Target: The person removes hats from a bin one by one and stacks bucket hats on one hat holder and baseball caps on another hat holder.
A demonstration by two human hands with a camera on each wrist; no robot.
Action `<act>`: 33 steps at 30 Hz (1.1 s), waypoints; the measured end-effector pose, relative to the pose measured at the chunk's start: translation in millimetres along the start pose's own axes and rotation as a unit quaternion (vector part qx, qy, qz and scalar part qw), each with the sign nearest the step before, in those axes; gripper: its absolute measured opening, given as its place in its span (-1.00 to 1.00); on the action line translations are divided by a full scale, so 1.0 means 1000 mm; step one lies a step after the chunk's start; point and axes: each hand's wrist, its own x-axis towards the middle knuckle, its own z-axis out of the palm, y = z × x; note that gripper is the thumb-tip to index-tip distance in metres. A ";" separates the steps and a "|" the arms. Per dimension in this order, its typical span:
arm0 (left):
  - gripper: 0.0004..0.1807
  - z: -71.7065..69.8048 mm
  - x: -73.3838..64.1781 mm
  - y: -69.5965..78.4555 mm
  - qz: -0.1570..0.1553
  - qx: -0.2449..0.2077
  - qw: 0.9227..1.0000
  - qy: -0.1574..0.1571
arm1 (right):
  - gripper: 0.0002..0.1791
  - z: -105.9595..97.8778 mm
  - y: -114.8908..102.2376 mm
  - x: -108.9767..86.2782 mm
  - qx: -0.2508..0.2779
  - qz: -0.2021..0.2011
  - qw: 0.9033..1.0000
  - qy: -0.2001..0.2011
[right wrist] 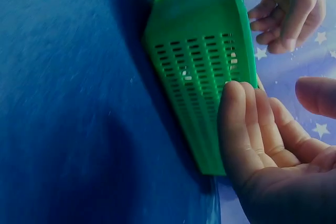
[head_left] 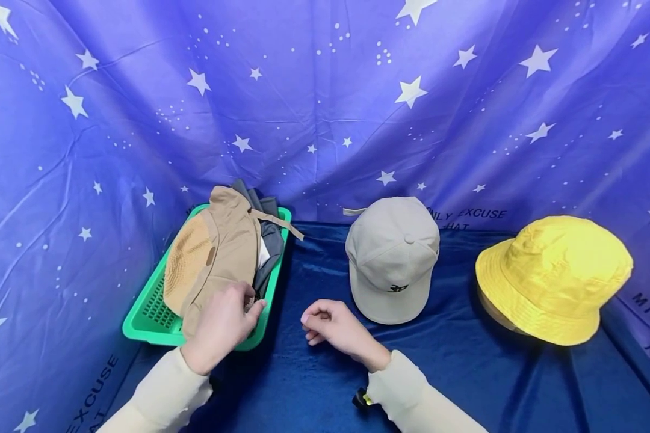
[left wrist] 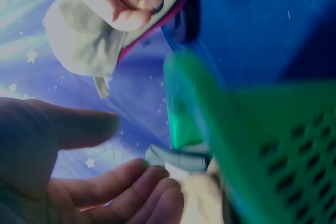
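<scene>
My left hand (head_left: pixel 222 322) is over the near end of a green basket (head_left: pixel 141 328), beside a khaki hat with a strap (head_left: pixel 233 240). In the left wrist view its thumb (left wrist: pixel 84 128) stands apart from the fingers, with nothing between them. Inside the basket, a tan woven hat (head_left: pixel 186 258) lies left of the khaki one, and dark grey fabric (head_left: pixel 271 240) on the right. My right hand (head_left: pixel 341 331) hovers between the basket and a grey cap (head_left: pixel 392 258), fingers loosely bent and holding nothing. The right wrist view shows its fingers (right wrist: pixel 252 129) before the basket's slotted wall.
A yellow bucket hat (head_left: pixel 555 279) sits at the right on a stand mostly hidden beneath it. Dark blue cloth (head_left: pixel 449 379) covers the table. Behind and at the sides hangs a purple-blue curtain with white stars (head_left: pixel 314 72).
</scene>
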 end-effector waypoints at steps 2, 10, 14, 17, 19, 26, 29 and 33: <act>-0.79 -0.003 0.004 -0.004 0.008 0.021 1.000 -0.003 | -0.84 0.006 -0.002 0.004 0.010 0.002 1.000 -0.002; -0.61 -0.011 0.014 -0.018 0.010 0.064 0.996 -0.056 | -0.80 0.030 -0.002 0.017 0.060 0.025 0.998 -0.005; -0.63 -0.010 0.019 -0.022 0.023 0.086 0.993 -0.075 | -0.77 0.042 0.000 0.022 0.076 0.031 0.997 0.000; -0.64 -0.009 0.021 -0.025 0.031 0.105 0.991 -0.081 | -0.78 0.050 0.002 0.024 0.089 0.036 0.995 0.002; -0.67 -0.009 0.020 -0.026 0.037 0.117 0.989 -0.078 | -0.80 0.055 0.002 0.025 0.096 0.036 0.995 0.000; -0.62 -0.004 0.017 -0.029 0.036 0.138 0.987 -0.071 | -0.78 0.065 0.005 0.029 0.104 0.030 0.994 0.000; -0.54 0.000 0.016 -0.030 0.060 0.159 0.984 -0.060 | -0.79 0.069 0.006 0.029 0.109 0.024 0.994 0.006; -0.59 0.005 0.013 -0.030 0.110 0.203 0.973 -0.007 | -0.81 0.073 0.005 0.030 0.117 0.015 0.993 0.012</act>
